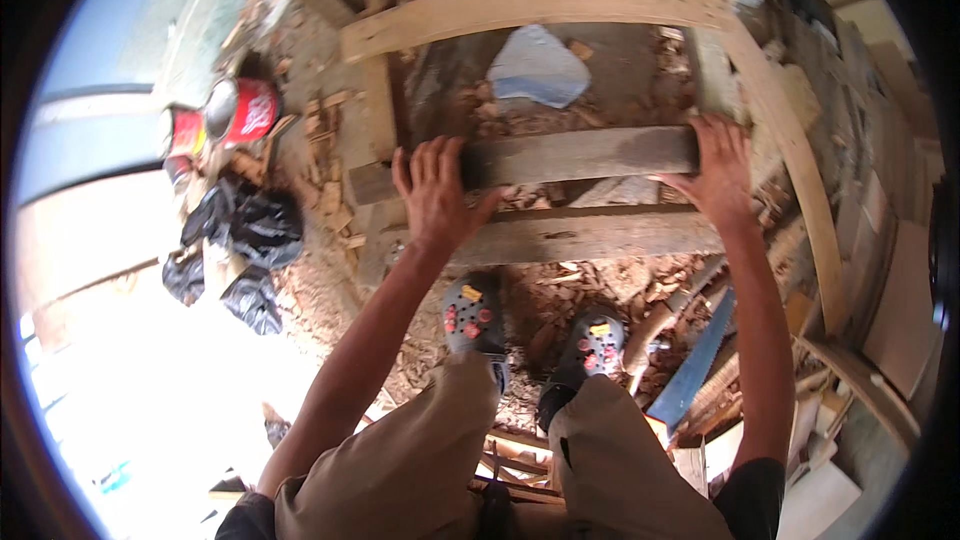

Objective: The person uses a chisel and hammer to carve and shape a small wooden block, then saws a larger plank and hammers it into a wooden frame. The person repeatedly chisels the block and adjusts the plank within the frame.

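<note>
We grip a weathered board (590, 156) with our left hand (437, 195) and right hand (716, 168) at a wooden frame (540, 5). A blue-bladed saw (700, 360) lies near our right shoe (575, 362), among wood chips (545, 325); red cans (248, 112) sit at left.

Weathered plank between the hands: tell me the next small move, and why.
Perhaps press the plank gently to test its seating: the left hand and right hand hold it toward opposite ends, and whether it is fastened to the wooden frame cannot be seen.

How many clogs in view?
2: left-foot clog, below the lower crossboard in frame; right-foot clog, left of the blue blade. No others visible.
</note>
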`<act>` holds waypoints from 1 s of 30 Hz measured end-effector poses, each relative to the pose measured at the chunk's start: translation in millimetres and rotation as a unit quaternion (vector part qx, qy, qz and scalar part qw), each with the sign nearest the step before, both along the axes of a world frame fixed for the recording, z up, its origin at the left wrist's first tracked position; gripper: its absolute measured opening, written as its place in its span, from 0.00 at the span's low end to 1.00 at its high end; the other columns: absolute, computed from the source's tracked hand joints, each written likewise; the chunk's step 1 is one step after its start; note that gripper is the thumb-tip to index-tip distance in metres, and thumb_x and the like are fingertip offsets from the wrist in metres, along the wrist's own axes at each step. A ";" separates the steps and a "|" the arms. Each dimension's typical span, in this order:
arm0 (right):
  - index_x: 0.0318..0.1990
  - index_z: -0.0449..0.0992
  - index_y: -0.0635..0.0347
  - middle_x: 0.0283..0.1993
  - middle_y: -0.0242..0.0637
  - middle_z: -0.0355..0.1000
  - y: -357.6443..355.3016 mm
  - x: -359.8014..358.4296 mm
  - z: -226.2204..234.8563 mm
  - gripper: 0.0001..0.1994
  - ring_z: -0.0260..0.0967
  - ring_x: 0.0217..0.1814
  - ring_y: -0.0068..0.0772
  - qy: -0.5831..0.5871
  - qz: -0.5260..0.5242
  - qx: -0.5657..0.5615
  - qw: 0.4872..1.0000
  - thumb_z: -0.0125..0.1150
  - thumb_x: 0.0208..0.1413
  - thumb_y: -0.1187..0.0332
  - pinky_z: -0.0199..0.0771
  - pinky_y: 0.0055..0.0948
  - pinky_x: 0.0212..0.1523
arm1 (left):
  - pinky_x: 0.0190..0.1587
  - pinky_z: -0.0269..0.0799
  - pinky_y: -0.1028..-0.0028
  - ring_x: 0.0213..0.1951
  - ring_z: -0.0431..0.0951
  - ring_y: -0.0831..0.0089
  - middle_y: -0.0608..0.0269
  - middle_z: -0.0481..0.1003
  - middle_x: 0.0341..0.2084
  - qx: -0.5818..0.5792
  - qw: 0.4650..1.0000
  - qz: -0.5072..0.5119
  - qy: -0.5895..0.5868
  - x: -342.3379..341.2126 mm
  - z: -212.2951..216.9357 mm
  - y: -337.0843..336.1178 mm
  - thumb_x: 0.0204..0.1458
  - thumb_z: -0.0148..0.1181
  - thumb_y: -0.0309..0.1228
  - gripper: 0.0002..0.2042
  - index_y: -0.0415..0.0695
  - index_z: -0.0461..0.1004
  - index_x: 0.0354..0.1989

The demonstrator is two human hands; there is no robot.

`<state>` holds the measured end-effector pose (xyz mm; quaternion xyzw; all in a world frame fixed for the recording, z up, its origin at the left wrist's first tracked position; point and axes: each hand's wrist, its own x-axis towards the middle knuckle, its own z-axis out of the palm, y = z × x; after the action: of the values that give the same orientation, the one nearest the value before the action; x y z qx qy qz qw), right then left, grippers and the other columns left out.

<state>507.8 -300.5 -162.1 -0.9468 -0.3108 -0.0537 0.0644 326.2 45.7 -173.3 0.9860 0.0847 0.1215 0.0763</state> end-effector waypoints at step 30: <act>0.52 0.71 0.65 0.55 0.54 0.71 -105.8 -375.2 -56.2 0.26 0.72 0.55 0.58 0.451 -0.374 -0.054 0.809 0.62 0.56 0.52 0.74 0.53 0.52 | 0.49 0.70 0.51 0.47 0.76 0.49 0.49 0.77 0.43 -0.044 0.978 -0.201 0.030 79.4 11.4 -61.8 0.45 0.70 0.59 0.37 0.40 0.70 0.54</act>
<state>132.6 -406.3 -218.3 -0.9096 0.1285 0.3760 0.1213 405.6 -16.1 -161.9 0.9818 -0.1080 0.0705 0.1396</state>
